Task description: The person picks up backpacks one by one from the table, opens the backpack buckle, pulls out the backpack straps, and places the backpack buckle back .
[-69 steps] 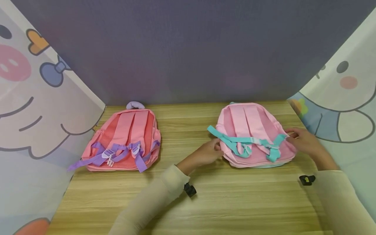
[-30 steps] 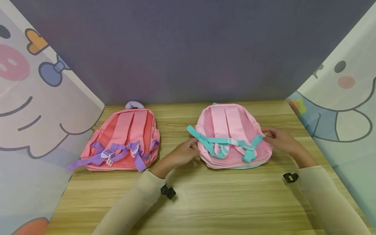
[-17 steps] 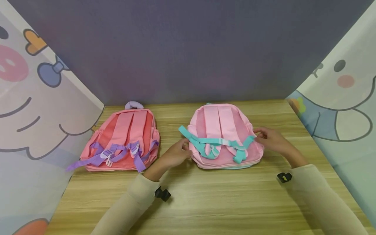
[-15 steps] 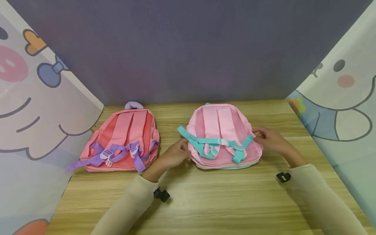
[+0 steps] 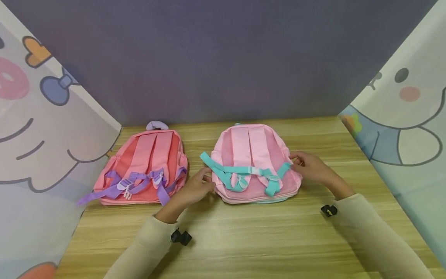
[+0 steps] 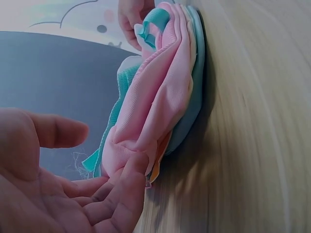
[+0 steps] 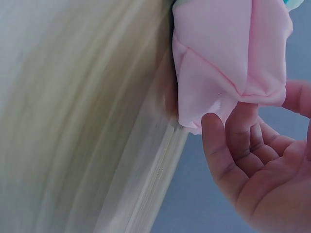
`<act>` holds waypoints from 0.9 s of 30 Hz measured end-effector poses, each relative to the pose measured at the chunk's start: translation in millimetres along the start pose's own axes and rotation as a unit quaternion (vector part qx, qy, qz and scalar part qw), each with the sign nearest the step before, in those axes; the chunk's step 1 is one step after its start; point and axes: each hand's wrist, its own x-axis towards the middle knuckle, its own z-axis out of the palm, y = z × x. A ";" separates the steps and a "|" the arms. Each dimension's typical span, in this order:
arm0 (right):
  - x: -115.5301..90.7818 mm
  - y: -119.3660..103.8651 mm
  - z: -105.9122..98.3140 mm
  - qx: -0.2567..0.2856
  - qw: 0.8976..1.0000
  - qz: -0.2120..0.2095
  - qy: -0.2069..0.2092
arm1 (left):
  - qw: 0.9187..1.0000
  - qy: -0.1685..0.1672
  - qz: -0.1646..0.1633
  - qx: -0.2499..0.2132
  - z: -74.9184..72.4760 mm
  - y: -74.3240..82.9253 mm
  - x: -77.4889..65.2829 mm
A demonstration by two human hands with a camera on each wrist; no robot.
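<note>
A light pink backpack (image 5: pixel 256 147) with turquoise straps (image 5: pixel 237 169) lies on its front, shoulder straps up. In the head view my left hand (image 5: pixel 193 188) is at its lower left side. The left wrist view shows those fingers (image 6: pixel 124 194) reaching forward with their tips against the pink side, the thumb held away. My right hand (image 5: pixel 311 168) is at the backpack's right side. Its fingertips (image 7: pixel 243 114) touch the pink fabric in the right wrist view, loosely bent. To the left lies a coral backpack (image 5: pixel 146 149) with purple straps (image 5: pixel 139 182), apart from both hands.
The wood-grain table (image 5: pixel 258 240) runs back to a dark grey wall panel (image 5: pixel 226 58). Cartoon-printed cloths stand at the left (image 5: pixel 45 135) and right (image 5: pixel 404 128). A narrow strip of table separates the two backpacks.
Both hands have moved left together with the light pink backpack, which has slid along the table toward the coral one. The coral backpack has stayed in place.
</note>
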 end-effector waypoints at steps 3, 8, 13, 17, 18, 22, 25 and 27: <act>2.5 -2.2 4.0 0.002 1.000 -0.002 -0.004 | 1.000 0.009 -0.005 0.017 -2.0 -2.9 -2.1; 3.1 -7.1 7.3 0.005 1.000 -0.002 -0.014 | 0.999 0.015 -0.004 0.039 -4.8 -8.6 -4.7; 3.6 -12.8 9.5 0.004 1.000 -0.007 -0.020 | 0.999 0.015 -0.008 0.031 -8.0 -13.5 -7.3; 5.1 -13.4 13.1 0.006 1.000 -0.011 -0.018 | 0.999 0.019 -0.005 0.032 -8.8 -15.3 -9.0; 5.6 -13.1 13.9 0.006 1.000 -0.013 -0.018 | 0.999 0.020 -0.003 0.035 -8.7 -15.6 -9.3; 5.0 -15.4 12.9 -0.005 1.000 -0.017 -0.022 | 0.997 0.027 0.015 0.074 -8.5 -15.7 -11.9; 4.1 -20.2 9.6 -0.035 0.999 -0.016 -0.009 | 0.987 0.043 0.038 0.149 -8.1 -13.2 -15.2; 4.7 -24.9 7.9 -0.052 0.998 -0.020 0.009 | 0.975 0.061 0.054 0.207 -7.9 -9.2 -18.4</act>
